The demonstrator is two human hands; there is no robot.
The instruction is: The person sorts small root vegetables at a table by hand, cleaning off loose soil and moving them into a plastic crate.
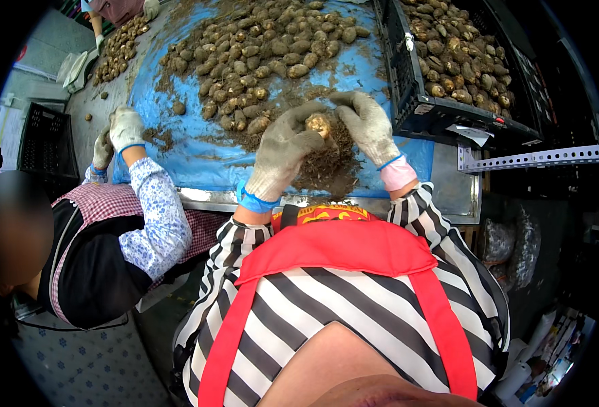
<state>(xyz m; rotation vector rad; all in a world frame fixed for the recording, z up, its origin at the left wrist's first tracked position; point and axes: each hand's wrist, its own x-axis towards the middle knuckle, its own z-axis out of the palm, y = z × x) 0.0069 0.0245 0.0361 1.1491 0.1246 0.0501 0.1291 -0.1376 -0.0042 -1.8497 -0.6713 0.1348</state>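
My gloved left hand (pixel 282 150) is closed round a small taro (pixel 318 125), whose pale, peeled-looking end faces up between thumb and fingers. Close to its right, my gloved right hand (pixel 367 123) has bent fingers and a thumb drawn in toward them. Whether it touches the taro or pinches something small cannot be made out. Below both hands lies a heap of brown soil and root fibres (pixel 328 168). Beyond them, many dirty taros (pixel 245 62) are spread over a blue plastic sheet (pixel 208 157) on the metal table.
A black crate (pixel 448 108) full of taros stands at the right. On my left sits a co-worker (pixel 123 224) with gloved hands (pixel 124 129) over the table. Another person's arm (pixel 97 24) reaches in at the far left. A perforated metal bar (pixel 537 159) juts out at right.
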